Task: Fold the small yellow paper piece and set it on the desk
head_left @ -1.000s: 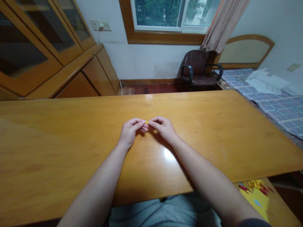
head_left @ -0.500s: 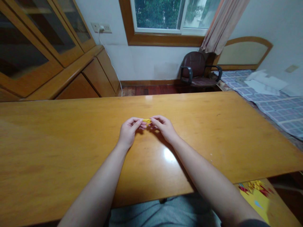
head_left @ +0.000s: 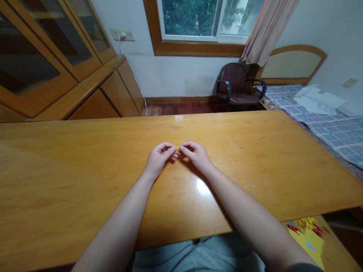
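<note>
Between my two hands is a small yellow folded piece (head_left: 177, 149), perhaps paper; only a short bit of it shows. My left hand (head_left: 161, 156) pinches its left end between thumb and forefinger. From the other side, my right hand (head_left: 196, 154) pinches the right end the same way. Both hands are just above the wooden table (head_left: 85, 189), fingertips almost meeting. The fingers cover most of the piece, so its exact shape cannot be made out.
At lower right, below the tabletop, a lower surface carries yellow paper (head_left: 309, 241) and several yellow and red folded pieces (head_left: 307, 223). Beyond the table stand a brown armchair (head_left: 234, 83), a glass-door cabinet (head_left: 79, 75) and a bed with a checked cover (head_left: 326, 124).
My hands have drawn closer together and slightly down toward me. Less of the yellow piece shows between the fingertips.
</note>
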`<move>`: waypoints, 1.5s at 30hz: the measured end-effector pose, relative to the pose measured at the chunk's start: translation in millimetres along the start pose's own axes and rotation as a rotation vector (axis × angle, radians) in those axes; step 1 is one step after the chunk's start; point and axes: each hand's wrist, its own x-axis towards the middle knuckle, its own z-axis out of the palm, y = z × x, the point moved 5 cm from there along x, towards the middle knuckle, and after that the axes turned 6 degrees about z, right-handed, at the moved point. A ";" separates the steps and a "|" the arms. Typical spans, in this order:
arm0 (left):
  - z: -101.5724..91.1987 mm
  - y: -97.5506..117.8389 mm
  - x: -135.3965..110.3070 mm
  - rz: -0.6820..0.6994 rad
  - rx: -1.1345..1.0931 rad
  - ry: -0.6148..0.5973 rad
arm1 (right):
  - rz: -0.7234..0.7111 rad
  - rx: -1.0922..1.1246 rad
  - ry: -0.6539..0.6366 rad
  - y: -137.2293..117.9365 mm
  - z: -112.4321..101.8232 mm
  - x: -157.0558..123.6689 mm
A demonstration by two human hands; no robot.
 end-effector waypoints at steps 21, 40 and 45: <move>-1.1 -1.3 2.0 0.000 0.074 0.000 | 0.078 0.152 -0.003 1.0 -3.4 0.9; 3.8 -3.6 2.7 -0.039 0.073 -0.064 | 0.021 0.001 0.028 1.2 -2.7 2.2; 3.1 -7.6 5.4 -0.061 0.088 -0.082 | 0.031 0.007 0.027 1.1 -5.1 4.0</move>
